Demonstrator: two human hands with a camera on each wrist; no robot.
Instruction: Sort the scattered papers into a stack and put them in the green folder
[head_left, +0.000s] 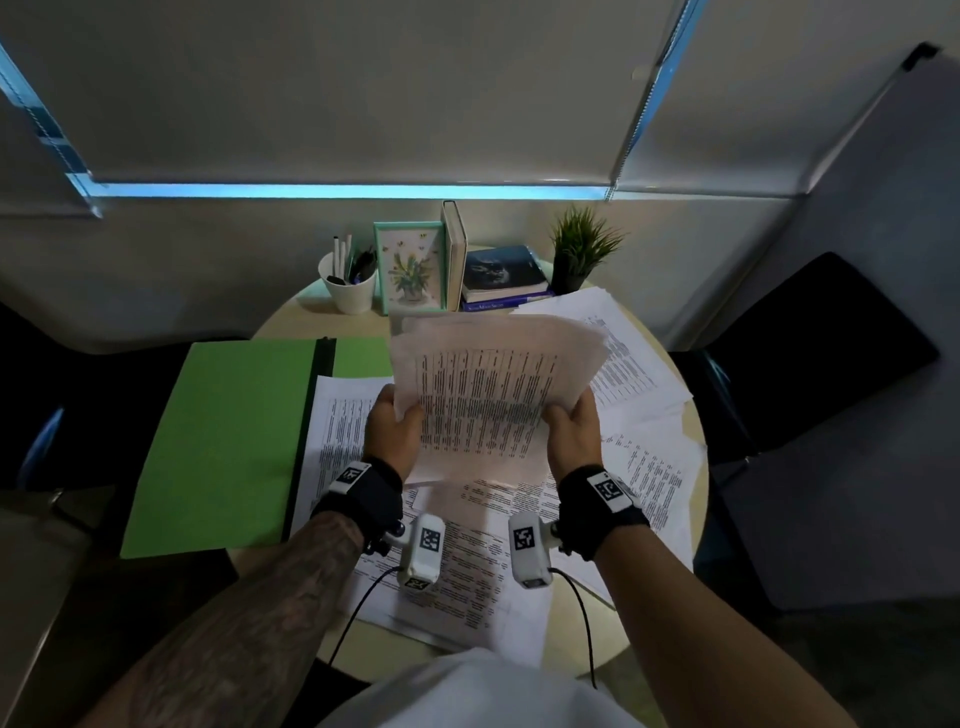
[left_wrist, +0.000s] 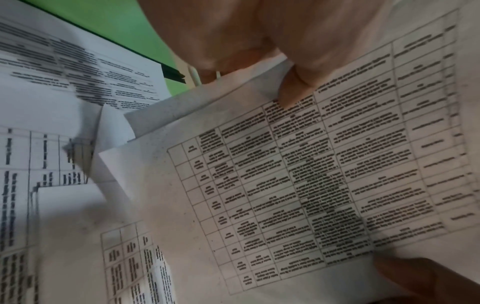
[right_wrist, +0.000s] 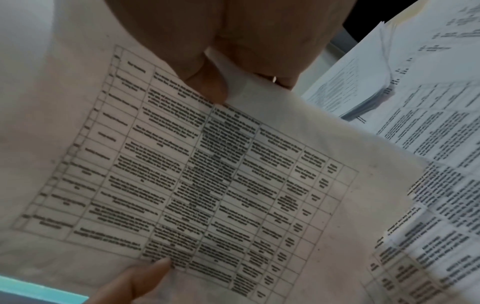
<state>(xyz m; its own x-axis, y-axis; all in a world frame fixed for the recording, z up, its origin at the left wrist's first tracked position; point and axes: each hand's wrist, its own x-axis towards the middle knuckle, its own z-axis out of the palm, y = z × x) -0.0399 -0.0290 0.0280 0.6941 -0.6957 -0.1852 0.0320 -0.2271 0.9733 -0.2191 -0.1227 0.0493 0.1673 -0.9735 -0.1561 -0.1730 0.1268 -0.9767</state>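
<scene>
We note the green folder (head_left: 218, 447) lying shut at the worktop's (head_left: 291, 317) left edge. Left hand (head_left: 390, 434) and right hand (head_left: 571, 434) each pinch a side of the gathered stack (head_left: 488, 395), lifted and tilted, grip tight with thumbs on top. Loose papers (head_left: 644, 467) lie scattered beneath and right.
</scene>
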